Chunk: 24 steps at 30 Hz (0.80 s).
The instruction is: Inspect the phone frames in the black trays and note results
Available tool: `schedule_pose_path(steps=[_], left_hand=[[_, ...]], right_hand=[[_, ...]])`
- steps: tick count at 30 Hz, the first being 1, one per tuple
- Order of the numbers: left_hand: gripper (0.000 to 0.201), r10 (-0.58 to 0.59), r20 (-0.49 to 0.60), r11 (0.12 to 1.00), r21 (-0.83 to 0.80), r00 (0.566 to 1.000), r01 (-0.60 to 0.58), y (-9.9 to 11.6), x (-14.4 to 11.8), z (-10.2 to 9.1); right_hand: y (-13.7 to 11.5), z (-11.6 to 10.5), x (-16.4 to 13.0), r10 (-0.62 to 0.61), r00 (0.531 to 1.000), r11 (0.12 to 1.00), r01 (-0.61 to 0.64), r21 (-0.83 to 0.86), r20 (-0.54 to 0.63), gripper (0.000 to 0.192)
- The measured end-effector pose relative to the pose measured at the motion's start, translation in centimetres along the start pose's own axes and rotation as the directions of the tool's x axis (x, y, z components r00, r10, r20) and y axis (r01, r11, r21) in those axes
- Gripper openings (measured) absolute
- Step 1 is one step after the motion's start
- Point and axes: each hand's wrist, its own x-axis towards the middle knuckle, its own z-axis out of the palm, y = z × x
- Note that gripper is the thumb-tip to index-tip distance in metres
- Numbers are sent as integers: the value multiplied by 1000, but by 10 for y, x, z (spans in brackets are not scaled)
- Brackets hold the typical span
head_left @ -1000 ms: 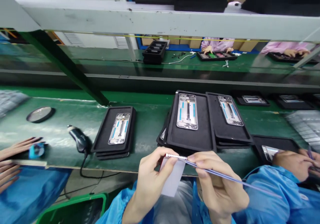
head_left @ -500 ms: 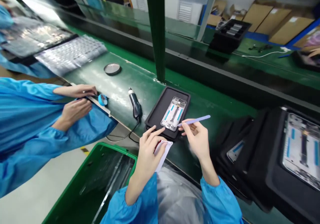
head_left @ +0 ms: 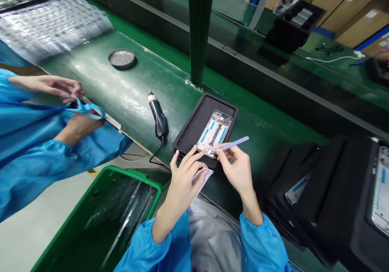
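A phone frame (head_left: 214,133), silver with blue strips along its inside, lies face up in a black tray (head_left: 194,128) on the green table (head_left: 127,93), just past the table's near edge. The person's right hand (head_left: 235,170) pinches a thin lilac tool (head_left: 232,144) between thumb and fingers, its near tip resting at the frame's lower edge and its flat end pointing up and to the right. The left hand (head_left: 185,174) holds a white card with a red-marked edge (head_left: 203,178) under the palm while its forefinger and middle finger stretch forward to touch the near end of the tray beside the frame. Both arms wear blue sleeves.

Just left of the tray lies a black handheld device (head_left: 158,118) with its cord trailing over the table's edge, and farther left a round shallow dish (head_left: 121,58). A green upright post (head_left: 199,28) stands behind the tray. Below the table's edge sits a green bin (head_left: 133,178). To the left a co-worker in blue handles a blue strip (head_left: 91,110). To the right, stacked black trays (head_left: 331,183) hold more frames.
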Motion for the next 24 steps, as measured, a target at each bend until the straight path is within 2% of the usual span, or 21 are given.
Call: schedule_pose_path(steps=[13,24], left_hand=[[21,-6,-8,1000,-30,1000,5,-2,0,1],[24,17,12,1000,-24,1000,-17,-2,-1,0]], right_hand=[[-2,1,-2,-90,996,994,89,-64,-10,16],[0,3,-10,-144,988,989,141,-42,-59,11]])
